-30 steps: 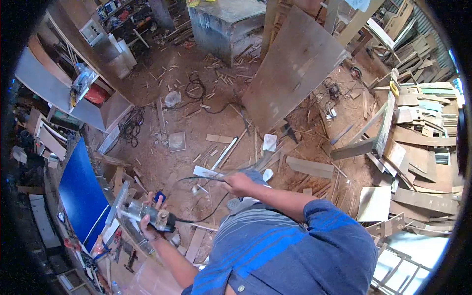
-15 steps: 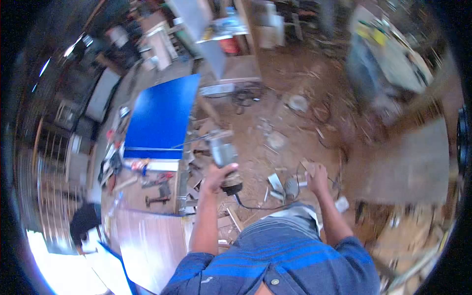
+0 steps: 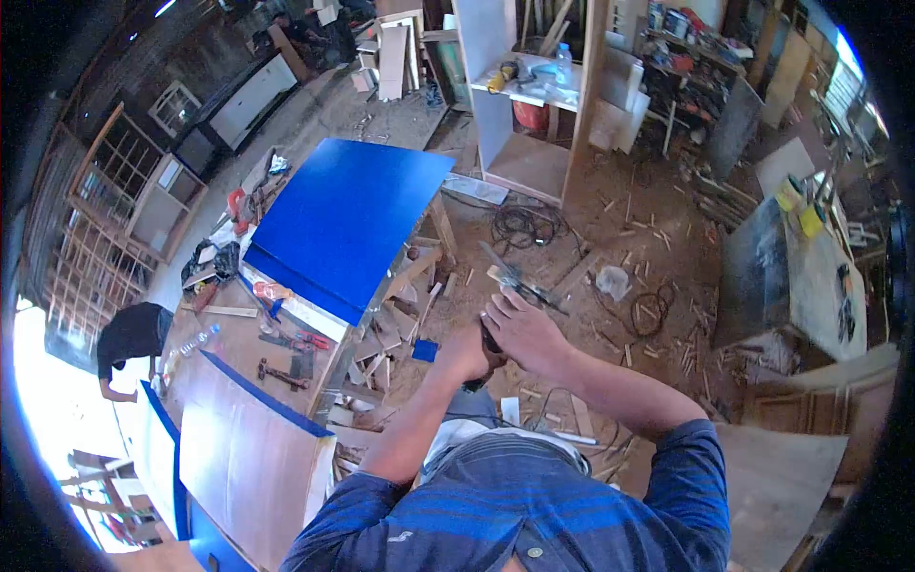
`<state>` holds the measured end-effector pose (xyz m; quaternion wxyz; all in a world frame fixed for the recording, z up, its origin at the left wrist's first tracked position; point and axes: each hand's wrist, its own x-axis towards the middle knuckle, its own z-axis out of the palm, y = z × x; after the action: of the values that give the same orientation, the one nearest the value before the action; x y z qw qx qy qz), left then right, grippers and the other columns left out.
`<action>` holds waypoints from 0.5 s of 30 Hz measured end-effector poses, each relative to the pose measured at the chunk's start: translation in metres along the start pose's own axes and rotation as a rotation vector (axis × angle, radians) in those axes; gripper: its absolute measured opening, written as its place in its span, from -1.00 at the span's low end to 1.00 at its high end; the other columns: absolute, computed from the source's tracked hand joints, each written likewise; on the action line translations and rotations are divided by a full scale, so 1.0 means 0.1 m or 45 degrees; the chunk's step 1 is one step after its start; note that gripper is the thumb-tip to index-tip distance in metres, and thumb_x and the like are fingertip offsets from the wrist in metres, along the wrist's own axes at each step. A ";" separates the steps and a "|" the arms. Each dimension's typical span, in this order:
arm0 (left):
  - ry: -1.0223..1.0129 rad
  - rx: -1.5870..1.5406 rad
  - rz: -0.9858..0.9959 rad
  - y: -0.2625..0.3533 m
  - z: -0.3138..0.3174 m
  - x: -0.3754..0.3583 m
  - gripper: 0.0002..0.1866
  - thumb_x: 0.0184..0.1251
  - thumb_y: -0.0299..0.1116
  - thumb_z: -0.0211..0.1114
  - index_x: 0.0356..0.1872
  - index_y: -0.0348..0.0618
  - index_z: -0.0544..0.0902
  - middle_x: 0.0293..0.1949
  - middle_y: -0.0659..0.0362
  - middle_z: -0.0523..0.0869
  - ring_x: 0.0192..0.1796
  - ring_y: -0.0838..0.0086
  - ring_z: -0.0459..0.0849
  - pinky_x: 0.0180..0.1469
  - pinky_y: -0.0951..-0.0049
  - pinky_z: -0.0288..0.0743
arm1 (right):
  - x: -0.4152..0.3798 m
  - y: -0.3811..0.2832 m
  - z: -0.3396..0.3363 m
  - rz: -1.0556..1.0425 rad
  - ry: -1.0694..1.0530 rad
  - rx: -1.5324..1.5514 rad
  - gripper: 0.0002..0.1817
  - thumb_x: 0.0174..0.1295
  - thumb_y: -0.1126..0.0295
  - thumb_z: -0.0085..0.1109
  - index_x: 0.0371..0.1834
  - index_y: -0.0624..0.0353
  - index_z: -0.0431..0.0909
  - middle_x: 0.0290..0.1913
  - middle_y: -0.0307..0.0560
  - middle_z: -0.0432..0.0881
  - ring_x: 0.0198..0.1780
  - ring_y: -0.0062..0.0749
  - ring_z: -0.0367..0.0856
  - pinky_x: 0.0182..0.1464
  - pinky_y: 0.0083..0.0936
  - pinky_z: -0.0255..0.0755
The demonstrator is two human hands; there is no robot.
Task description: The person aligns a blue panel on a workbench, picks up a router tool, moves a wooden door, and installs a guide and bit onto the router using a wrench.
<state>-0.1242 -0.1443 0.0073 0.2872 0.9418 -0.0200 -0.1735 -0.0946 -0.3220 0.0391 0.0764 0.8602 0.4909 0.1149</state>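
My left hand (image 3: 463,353) is wrapped round the dark body of a corded power tool (image 3: 490,337), which looks like a trim router. My right hand (image 3: 524,332) is closed over the tool's front end, its fingers bent against it. A flat metal base with thin bars (image 3: 522,288) sticks out beyond my right fingers. Most of the tool's body is hidden by both hands. To the left of the tool, a glossy blue panel (image 3: 348,224) lies on a workbench (image 3: 224,329).
Pliers and a hammer (image 3: 282,374) lie on the bench. Pale boards with blue edges (image 3: 253,443) stand at lower left, near a person in dark clothes (image 3: 133,338). Wood scraps and a coiled cable (image 3: 524,225) litter the floor. An open cabinet (image 3: 529,162) stands ahead.
My right hand has come from the right and closed on the power tool. My left hand has carried the tool rightward. The view has swung, with the bench shifting in frame.
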 end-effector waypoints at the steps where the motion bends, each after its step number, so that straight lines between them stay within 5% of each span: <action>1: -0.012 0.052 -0.006 -0.02 -0.02 0.13 -0.26 -0.01 -0.09 0.60 0.18 -0.33 0.60 0.04 -0.23 0.79 0.13 -0.15 0.75 0.19 -0.01 0.65 | 0.15 0.11 0.15 -0.007 -0.061 -0.023 -0.49 0.28 0.31 0.19 0.31 0.20 0.59 0.37 0.02 0.60 0.51 -0.14 0.44 0.62 -0.17 0.16; 3: -0.044 0.136 -0.114 0.13 -0.21 0.35 -0.20 -0.03 -0.12 0.60 0.21 -0.40 0.55 0.03 -0.27 0.78 0.14 -0.14 0.76 0.23 0.00 0.64 | 0.39 0.37 0.65 -0.018 0.021 -0.153 -0.66 0.26 0.30 0.19 0.06 0.14 0.71 0.13 -0.04 0.72 0.31 -0.25 0.62 0.46 -0.19 0.36; 6: -0.141 0.175 -0.104 0.04 -0.41 0.93 -0.18 -0.04 -0.14 0.59 0.25 -0.40 0.52 0.02 -0.23 0.80 0.13 -0.14 0.77 0.23 0.01 0.64 | 0.74 0.83 1.02 0.208 -0.421 0.408 -0.69 0.27 0.32 0.19 0.04 0.08 0.72 0.10 0.01 0.73 0.23 -0.25 0.69 0.33 -0.15 0.49; 10: -0.233 0.077 0.105 -0.27 -1.00 1.79 -0.17 0.08 -0.05 0.53 0.29 -0.44 0.48 0.06 -0.20 0.79 0.16 -0.05 0.77 0.24 0.05 0.64 | 1.14 1.34 1.36 0.327 -0.197 0.460 -0.46 -0.08 0.12 0.51 -0.03 0.13 0.63 -0.07 0.02 0.73 0.12 -0.03 0.72 0.19 -0.12 0.60; 13: -0.181 -0.923 0.261 -1.09 -1.35 2.38 -0.14 0.29 0.14 0.42 0.35 -0.43 0.46 0.11 -0.13 0.77 0.15 0.00 0.77 0.25 0.03 0.61 | 1.49 1.64 1.59 0.476 -0.080 0.479 -0.32 -0.27 0.06 0.62 -0.05 0.15 0.61 -0.07 0.04 0.73 0.12 0.04 0.71 0.20 -0.07 0.59; 15: -0.158 -1.791 -0.087 -1.79 -1.36 2.84 -0.10 0.36 0.26 0.34 0.40 -0.39 0.45 0.14 -0.07 0.76 0.20 0.04 0.75 0.32 0.02 0.56 | 1.88 1.84 1.38 0.540 -0.253 0.490 -0.23 -0.21 -0.06 0.59 0.06 0.17 0.63 0.06 0.12 0.71 0.21 0.04 0.67 0.34 -0.05 0.48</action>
<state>0.1771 0.0385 -0.0752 0.8205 0.5211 0.1100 -0.2077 0.1876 -0.2552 -0.0260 -0.0659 0.9492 0.3034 -0.0517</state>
